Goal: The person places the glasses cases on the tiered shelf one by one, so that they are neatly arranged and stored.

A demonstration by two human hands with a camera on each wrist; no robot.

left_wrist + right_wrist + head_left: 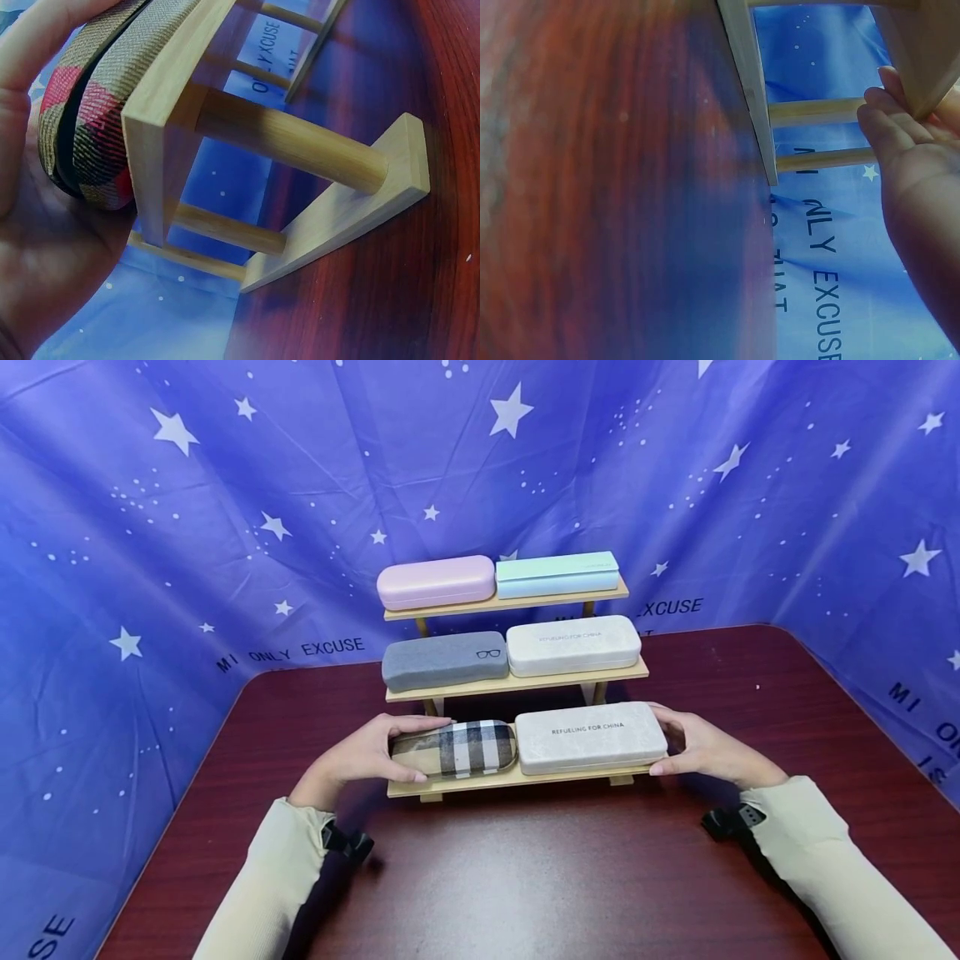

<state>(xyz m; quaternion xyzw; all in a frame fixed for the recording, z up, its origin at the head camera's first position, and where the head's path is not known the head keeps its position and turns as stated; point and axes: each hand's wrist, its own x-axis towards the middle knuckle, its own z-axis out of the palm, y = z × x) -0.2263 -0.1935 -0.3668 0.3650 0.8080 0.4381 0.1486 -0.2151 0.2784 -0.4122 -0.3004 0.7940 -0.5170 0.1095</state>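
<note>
On the bottom tier of a wooden three-tier stand (pixel 517 687), my left hand (pixel 363 752) holds the left end of a plaid glasses case (pixel 468 750). Its thumb lies along the front and the fingers reach behind. The left wrist view shows the palm against the end of that case, which rests on the shelf board. My right hand (pixel 708 750) grips the right end of a white glasses case (pixel 592 743) lettered "REFUELING FOR CHINA", thumb at the front corner. In the right wrist view, its fingers (pixel 900 135) are beside the shelf's end; the case is hidden there.
A grey glasses case (pixel 442 662) and another white case (pixel 573 647) lie on the middle tier. Above them are a pink case (pixel 435 583) and a mint-green case (pixel 558 578). The stand is on a dark red wooden table (pixel 480 877), before a blue starry curtain (pixel 420 460).
</note>
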